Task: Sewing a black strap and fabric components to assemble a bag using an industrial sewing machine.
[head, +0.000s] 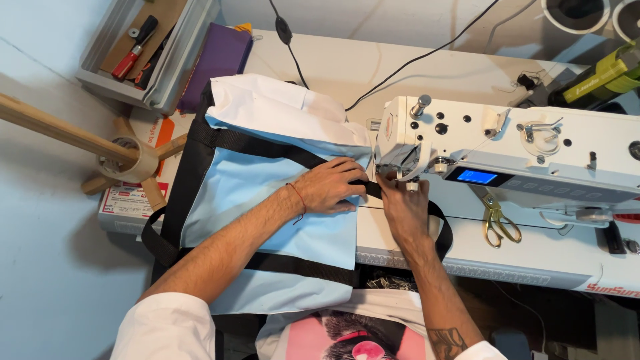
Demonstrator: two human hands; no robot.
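Head view: light blue bag point(267, 200) with black strap point(267, 145) spread flat across the desk point(373, 73), its right edge fed up to the needle end of a white sewing machine point(507, 150). Left hand point(331, 187) laid palm down on the cloth, fingers together and stretched toward the needle, seemingly pressing bag and strap flat to stop them shifting. Right hand point(405, 203) close under the machine head, fingertips gathered at the strap just beside the presser foot, apparently steering it; hard to tell whether pinching or only pressing. Loose loop of strap curling round behind the right wrist, clear of the needle. Gold scissors point(497, 220) lying on the machine bed, near the right hand, within easy reach. Grey tray point(167, 80) with a red-handled tool point(133, 50) and a purple case point(217, 63) pushed to the far left corner, well apart from the sewing. Black cable point(400, 67) trailing over the back of the desk.
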